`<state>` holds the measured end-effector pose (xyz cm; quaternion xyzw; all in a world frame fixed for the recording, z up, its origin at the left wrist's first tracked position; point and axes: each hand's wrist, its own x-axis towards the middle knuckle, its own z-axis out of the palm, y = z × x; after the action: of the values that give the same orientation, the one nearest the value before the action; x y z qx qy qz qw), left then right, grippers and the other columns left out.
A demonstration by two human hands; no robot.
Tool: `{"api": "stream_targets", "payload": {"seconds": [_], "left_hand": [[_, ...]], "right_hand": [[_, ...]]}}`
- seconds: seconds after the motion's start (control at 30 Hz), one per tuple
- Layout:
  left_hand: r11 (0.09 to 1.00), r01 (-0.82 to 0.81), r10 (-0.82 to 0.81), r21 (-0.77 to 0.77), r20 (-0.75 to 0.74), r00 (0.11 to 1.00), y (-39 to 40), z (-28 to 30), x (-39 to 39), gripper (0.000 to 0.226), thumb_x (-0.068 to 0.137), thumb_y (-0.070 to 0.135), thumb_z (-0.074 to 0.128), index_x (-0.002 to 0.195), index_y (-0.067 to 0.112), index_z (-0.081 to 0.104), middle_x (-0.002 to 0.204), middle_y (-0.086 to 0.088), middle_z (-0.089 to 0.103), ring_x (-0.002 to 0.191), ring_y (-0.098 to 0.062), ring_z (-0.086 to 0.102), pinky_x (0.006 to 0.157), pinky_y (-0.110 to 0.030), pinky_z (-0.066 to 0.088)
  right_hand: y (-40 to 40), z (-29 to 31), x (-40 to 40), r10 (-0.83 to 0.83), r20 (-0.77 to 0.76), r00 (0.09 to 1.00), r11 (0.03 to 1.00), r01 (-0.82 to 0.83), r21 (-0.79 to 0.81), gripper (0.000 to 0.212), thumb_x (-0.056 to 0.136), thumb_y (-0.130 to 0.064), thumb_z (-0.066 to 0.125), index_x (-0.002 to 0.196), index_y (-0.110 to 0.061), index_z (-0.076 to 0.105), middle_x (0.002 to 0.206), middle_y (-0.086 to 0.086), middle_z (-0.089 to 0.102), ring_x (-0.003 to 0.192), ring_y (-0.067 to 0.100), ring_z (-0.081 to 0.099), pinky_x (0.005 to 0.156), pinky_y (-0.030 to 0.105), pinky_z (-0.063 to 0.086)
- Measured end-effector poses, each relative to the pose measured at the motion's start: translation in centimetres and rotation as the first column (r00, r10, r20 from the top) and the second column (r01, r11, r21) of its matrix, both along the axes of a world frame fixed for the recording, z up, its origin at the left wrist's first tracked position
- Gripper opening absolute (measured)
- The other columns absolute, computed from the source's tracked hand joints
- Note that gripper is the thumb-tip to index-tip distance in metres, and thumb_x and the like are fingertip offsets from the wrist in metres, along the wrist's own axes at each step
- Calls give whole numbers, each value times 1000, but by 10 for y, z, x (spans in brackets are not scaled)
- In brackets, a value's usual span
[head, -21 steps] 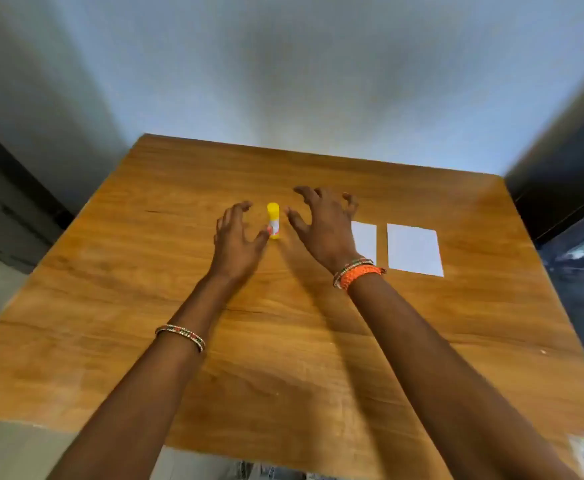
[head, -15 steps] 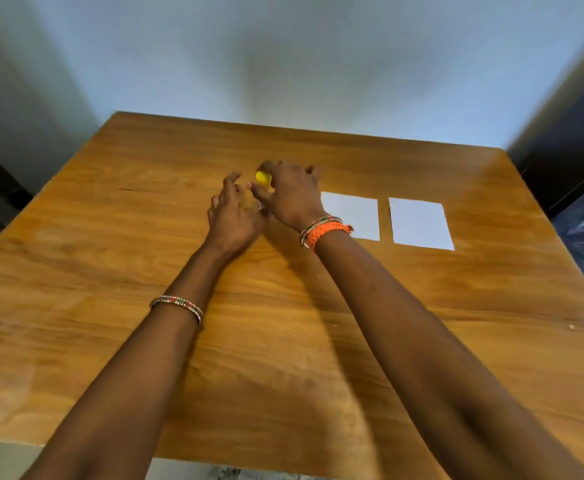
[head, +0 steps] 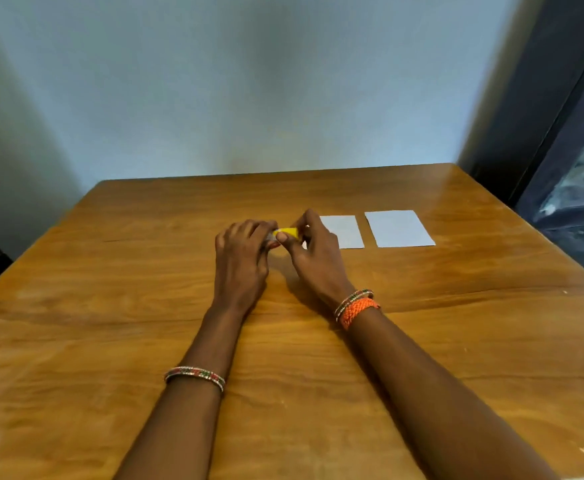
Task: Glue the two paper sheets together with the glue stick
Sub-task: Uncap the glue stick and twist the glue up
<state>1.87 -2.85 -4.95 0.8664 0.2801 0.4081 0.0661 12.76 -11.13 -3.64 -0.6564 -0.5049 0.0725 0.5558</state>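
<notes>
Both hands grip the small yellow-capped glue stick [head: 285, 233] mid-desk, left hand [head: 240, 259] on its body, right hand [head: 313, 252] pinching the cap, while two white rectangular paper sheets [head: 342, 232] [head: 399, 228] lie apart and seemingly unglued nearer the wooden desk's [head: 110, 306] far right corner.

both hands [head: 276, 251] gripping glue stick [head: 286, 232]

wooden table [head: 110, 341], pale wall [head: 249, 81], dark frame [head: 543, 98]

Two paper sheets [head: 342, 231] [head: 399, 228], one glue stick [head: 286, 232], two hands [head: 241, 260] [head: 315, 258].
</notes>
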Motion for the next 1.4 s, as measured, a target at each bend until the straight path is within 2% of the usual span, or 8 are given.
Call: {"api": "stream_targets", "payload": {"seconds": [0.23,0.5,0.67,0.8,0.97,1.03,1.2,1.4], "left_hand": [[980,118,-116,-160,22,993,-1,-2,7,28,87,16,52,113,26,56,113,2,60,108,-17,47,89,-36,31],[911,159,-175,-381,-9,984,-4,-2,1,24,91,16,49,112,22,56,109,-3,62,102,-21,54,89,-40,43],[953,106,-117,-284,-24,993,-4,-2,-3,21,92,21,47,107,34,49,109,6,56,102,-10,45,88,-35,30],[924,119,-150,-362,-60,987,-4,0,-2,19,95,25,42,108,36,50,105,6,59,102,-16,50,90,-41,33],[779,201,-245,-594,6,970,-1,11,-4,18,96,22,41,101,29,57,83,2,60,73,-10,54,66,-38,42],[629,263,-307,-732,77,948,0,15,-5,20,97,25,40,92,26,59,74,3,54,57,-7,44,51,-32,33],[219,469,-311,-856,394,865,8,13,-31,28,97,25,40,82,16,62,65,0,49,59,-13,38,57,-27,31],[354,514,-51,-781,533,845,17,17,-43,10,97,17,40,96,11,49,78,-6,54,62,-15,52,49,-24,41]], "right_hand": [[-2,-1,14,23,-56,998,1000,-23,3,16,85,-21,64,84,-15,49,75,-1,57,75,20,53,83,57,44],[-7,-1,16,110,-89,990,992,-115,-58,13,85,-19,63,87,-25,52,83,-10,62,84,11,56,91,59,41],[-8,-3,17,136,-14,991,985,-137,-100,9,91,-29,56,97,-31,49,99,1,63,95,20,55,93,58,39],[-8,-1,19,138,-45,989,985,-142,-97,10,92,-29,55,96,-21,54,95,6,64,95,25,57,90,59,42],[-9,3,16,179,-197,964,982,-187,-22,6,92,-17,55,93,-11,56,88,5,63,81,17,54,70,35,42],[-8,3,13,200,-204,958,978,-209,-22,6,92,-15,54,94,-10,56,87,2,61,78,13,52,68,29,39],[-11,13,28,173,-267,948,981,-143,130,13,91,-2,52,90,-15,56,86,-2,59,78,12,53,69,21,45],[-21,4,59,47,-481,876,998,-19,63,13,91,-24,58,100,-20,51,81,-2,64,78,8,60,77,31,46]]}}
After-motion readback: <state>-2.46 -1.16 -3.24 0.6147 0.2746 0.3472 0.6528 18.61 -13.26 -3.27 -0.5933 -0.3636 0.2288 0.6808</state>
